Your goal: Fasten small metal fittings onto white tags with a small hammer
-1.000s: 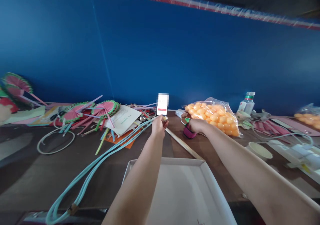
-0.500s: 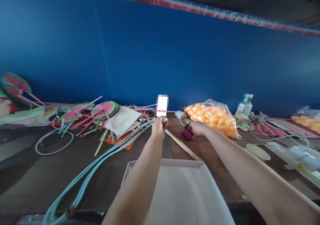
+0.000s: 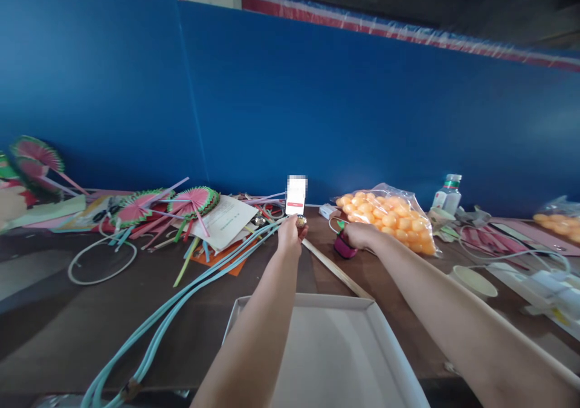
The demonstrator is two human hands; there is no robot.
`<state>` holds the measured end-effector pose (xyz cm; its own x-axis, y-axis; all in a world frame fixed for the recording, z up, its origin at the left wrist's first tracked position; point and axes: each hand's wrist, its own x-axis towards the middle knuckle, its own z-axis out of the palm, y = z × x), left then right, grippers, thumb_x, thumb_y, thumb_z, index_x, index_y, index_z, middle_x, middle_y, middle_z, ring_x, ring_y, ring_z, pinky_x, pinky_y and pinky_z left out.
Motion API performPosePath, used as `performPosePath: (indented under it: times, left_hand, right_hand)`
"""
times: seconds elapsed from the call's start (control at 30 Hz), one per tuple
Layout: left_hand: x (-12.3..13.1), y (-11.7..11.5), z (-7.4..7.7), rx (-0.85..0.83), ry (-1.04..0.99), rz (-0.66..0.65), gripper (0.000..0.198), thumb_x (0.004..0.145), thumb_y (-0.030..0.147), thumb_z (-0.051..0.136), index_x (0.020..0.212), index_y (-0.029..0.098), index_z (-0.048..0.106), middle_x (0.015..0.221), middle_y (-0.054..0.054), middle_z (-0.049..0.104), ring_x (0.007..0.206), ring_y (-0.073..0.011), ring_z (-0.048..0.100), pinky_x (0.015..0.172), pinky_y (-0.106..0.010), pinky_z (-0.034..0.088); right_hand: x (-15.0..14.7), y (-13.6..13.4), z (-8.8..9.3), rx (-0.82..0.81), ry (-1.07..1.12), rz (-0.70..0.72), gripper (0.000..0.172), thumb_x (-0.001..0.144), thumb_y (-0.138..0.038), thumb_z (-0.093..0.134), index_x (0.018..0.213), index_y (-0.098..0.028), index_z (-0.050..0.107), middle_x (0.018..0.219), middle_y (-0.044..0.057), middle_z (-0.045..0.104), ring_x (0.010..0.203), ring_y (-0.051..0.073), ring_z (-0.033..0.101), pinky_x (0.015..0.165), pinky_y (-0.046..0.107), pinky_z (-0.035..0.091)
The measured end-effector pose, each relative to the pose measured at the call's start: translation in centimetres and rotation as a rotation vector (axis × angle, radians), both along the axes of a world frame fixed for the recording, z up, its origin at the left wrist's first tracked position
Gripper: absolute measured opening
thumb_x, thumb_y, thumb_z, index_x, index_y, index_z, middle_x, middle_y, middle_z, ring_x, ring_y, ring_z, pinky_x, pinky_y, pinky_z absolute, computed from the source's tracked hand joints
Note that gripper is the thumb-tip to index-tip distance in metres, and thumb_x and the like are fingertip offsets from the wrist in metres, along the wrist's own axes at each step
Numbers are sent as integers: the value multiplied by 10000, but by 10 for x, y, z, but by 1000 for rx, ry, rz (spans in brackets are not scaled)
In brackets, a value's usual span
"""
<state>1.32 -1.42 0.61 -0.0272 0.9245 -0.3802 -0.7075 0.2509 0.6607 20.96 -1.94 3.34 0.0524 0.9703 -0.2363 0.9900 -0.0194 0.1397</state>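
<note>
My left hand [image 3: 290,233] is closed round a small shiny metallic object [image 3: 301,220], just below a phone [image 3: 296,196] with a lit white screen that stands against the blue wall. Pale blue tubes [image 3: 181,290] run from beside this hand down to the lower left. Further right, my right hand [image 3: 357,236] is closed at the top of a small dark magenta pouch [image 3: 344,248] with a green bit on it. A wooden stick [image 3: 338,269] lies slanting between the two hands.
An open white box [image 3: 335,350] sits in front. A bag of orange balls [image 3: 394,217], a bottle [image 3: 447,195] and a round bowl [image 3: 473,281] are to the right. Paper fans [image 3: 194,201], papers [image 3: 229,220] and strips lie left. Another person's hand [image 3: 12,204] shows far left.
The whole view has shifted slightly, with things appearing a little lower and further right. Both hands keep their holds and have hardly moved relative to the table.
</note>
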Motion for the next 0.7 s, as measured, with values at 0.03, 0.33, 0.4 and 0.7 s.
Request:
performPosePath:
  times: [0.03, 0.33, 0.4, 0.7]
  left_hand:
    - [0, 1, -1, -2, 1, 1, 115, 753, 232, 581, 831, 148, 570, 711, -19, 583, 534, -79, 563, 498, -187, 465]
    - [1, 4, -5, 2, -5, -8, 123, 747, 240, 586, 833, 153, 570, 690, -13, 584, 529, -83, 572, 494, -186, 465]
    - [2, 5, -5, -4, -12, -7, 121, 752, 236, 578, 835, 149, 568, 678, -19, 586, 514, -85, 569, 484, -187, 461]
    - [1, 2, -1, -20, -14, -7, 93, 769, 221, 567, 827, 149, 558, 647, -14, 568, 503, -84, 560, 514, -200, 475]
  right_hand:
    - [0, 0, 0, -1, -1, 8, 230, 641, -226, 656, 868, -257, 677, 765, 35, 667, 742, 217, 624, 622, 268, 400]
    - [7, -14, 11, 46, 121, -16, 176, 694, -296, 599, 834, -269, 702, 842, 18, 682, 742, 186, 618, 615, 249, 388]
    - [12, -17, 14, 145, 204, -28, 185, 712, -284, 587, 857, -278, 702, 896, 0, 686, 790, 171, 616, 634, 234, 393]
    - [-10, -40, 44, 225, 1361, -285, 132, 812, -210, 565, 920, -161, 621, 871, 55, 665, 715, 96, 610, 517, 149, 399]
